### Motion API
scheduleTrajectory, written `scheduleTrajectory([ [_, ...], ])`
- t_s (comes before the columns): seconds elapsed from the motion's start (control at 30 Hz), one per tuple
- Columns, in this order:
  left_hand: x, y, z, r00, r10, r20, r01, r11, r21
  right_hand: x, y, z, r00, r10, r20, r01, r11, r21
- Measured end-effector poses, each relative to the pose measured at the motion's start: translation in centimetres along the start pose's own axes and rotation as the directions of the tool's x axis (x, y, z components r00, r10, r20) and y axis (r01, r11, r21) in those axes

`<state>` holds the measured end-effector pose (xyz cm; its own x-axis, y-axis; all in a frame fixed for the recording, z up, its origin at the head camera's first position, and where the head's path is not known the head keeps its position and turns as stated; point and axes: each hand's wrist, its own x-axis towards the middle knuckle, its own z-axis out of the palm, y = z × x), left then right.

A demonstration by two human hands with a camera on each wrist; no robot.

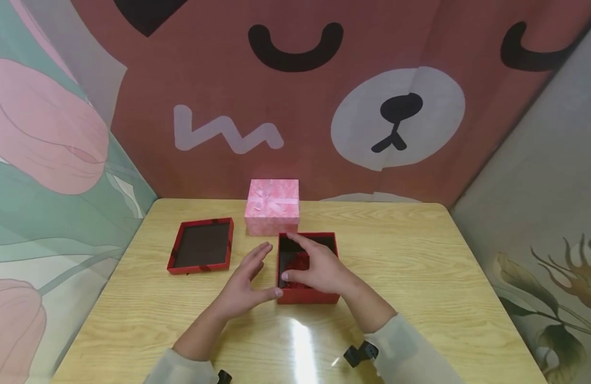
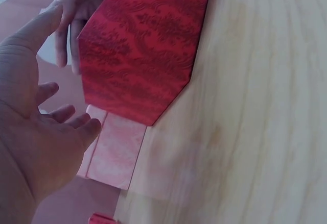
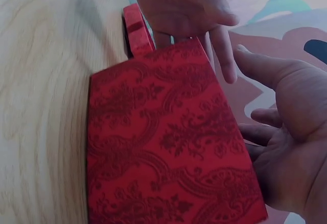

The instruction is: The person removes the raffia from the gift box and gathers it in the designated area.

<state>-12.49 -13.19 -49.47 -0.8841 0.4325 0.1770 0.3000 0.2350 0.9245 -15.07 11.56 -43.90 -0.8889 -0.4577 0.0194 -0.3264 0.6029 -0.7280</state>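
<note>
A red box (image 1: 307,296) with a dark damask pattern stands open-topped on the table, and something dark red (image 1: 297,264) lies inside, partly covered by a hand. Over the box's opening is my right hand (image 1: 321,266), thumb and fingers spread apart, holding nothing that I can see. My left hand (image 1: 245,285) is just left of the box, its fingers loosely bent and its palm bare. Both wrist views show the box's patterned side (image 2: 148,45), with the right hand (image 3: 291,132) beside its upper edge.
A red lid (image 1: 201,245) with a dark inside lies upturned on the left. Behind the red box sits a closed pink gift box (image 1: 272,208) with a bow. The wooden table (image 1: 396,256) meets a printed curtain (image 1: 295,106) at its back edge.
</note>
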Motion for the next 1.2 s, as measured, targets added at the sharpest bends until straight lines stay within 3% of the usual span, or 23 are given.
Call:
scheduleTrajectory([
  [0.37, 0.6, -0.7, 1.5, 0.999, -0.04, -0.001, 0.04, 0.999, 0.017, 0.1, 1.3, -1.5, 0.997, -0.027, 0.069, 0.032, 0.996, -0.084],
  [0.87, 0.8, -1.0, 1.7, 0.996, -0.085, -0.023, 0.086, 0.996, 0.038, 0.7, 2.5, -2.5, 0.981, -0.015, 0.194, 0.054, 0.979, -0.196],
  [1.2, 0.7, -0.8, 2.0, 0.996, -0.087, -0.021, 0.088, 0.992, 0.085, 1.5, 2.2, -2.1, 0.968, 0.035, 0.248, 0.053, 0.939, -0.339],
])
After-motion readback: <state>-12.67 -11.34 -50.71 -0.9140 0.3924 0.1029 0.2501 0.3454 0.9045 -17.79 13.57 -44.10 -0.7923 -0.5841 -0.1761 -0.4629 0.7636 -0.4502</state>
